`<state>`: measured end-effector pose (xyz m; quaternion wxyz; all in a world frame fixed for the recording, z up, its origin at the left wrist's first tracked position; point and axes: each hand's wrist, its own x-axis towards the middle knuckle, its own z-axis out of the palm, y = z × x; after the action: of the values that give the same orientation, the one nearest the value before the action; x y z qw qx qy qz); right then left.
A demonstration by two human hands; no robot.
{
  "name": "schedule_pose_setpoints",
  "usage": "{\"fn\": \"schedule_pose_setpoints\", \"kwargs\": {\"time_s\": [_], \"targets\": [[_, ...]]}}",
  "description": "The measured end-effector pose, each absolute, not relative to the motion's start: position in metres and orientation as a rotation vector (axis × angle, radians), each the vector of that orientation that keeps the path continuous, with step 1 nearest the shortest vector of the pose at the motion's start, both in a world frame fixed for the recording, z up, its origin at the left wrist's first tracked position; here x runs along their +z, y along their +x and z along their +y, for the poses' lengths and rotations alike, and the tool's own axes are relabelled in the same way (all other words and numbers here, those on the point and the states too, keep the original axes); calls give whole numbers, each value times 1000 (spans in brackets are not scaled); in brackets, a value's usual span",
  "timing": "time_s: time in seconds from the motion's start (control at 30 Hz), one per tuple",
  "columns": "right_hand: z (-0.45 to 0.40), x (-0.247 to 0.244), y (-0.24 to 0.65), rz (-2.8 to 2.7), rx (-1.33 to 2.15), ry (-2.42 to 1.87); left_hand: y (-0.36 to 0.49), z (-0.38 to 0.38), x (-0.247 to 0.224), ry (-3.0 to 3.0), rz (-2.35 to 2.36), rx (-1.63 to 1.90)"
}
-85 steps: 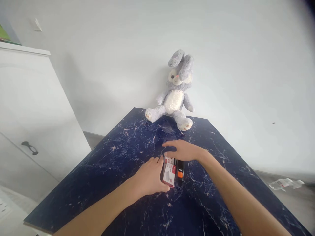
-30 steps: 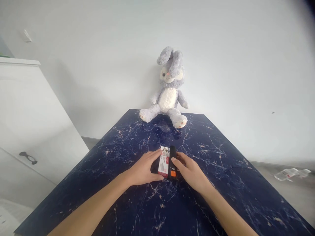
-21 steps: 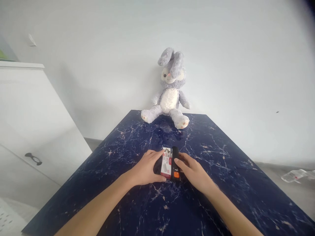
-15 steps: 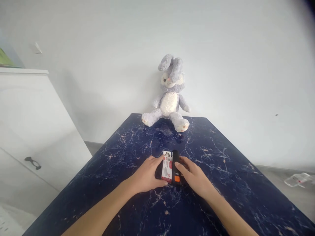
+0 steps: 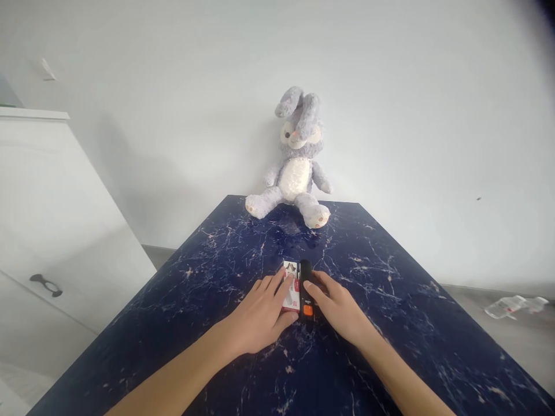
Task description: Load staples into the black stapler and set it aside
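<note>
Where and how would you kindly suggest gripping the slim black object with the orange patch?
Probably pinch the slim black object across its middle from the right: it's narrow, and the rectangular red-white box lies close along its left.

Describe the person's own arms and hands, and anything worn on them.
Both forearms are bare, with no sleeve in view. The left hand and right hand are ungloved. No watch, bracelet or ring shows, nor any clear marking; nail details are too small to tell.
</note>
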<state>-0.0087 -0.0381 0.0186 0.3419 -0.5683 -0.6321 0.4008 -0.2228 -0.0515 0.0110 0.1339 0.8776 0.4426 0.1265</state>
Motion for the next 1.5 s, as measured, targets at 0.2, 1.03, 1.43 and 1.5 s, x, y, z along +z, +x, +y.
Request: {"fn": "schedule_pose_setpoints", "kwargs": {"time_s": [0.2,1.03,1.43,1.5], "targets": [[-39,19,-8,-1650,1037,-1481,-223,-47,3,2467,1291,475],[-32,21,20,-1639,846,-1606,-175,-32,11,2004,1172,721],[5,20,221,-1357,398,-1987,60,38,1,2158,1011,752],[7,18,237,-1318,379,-1986,83,38,0,2151,1014,765]]}}
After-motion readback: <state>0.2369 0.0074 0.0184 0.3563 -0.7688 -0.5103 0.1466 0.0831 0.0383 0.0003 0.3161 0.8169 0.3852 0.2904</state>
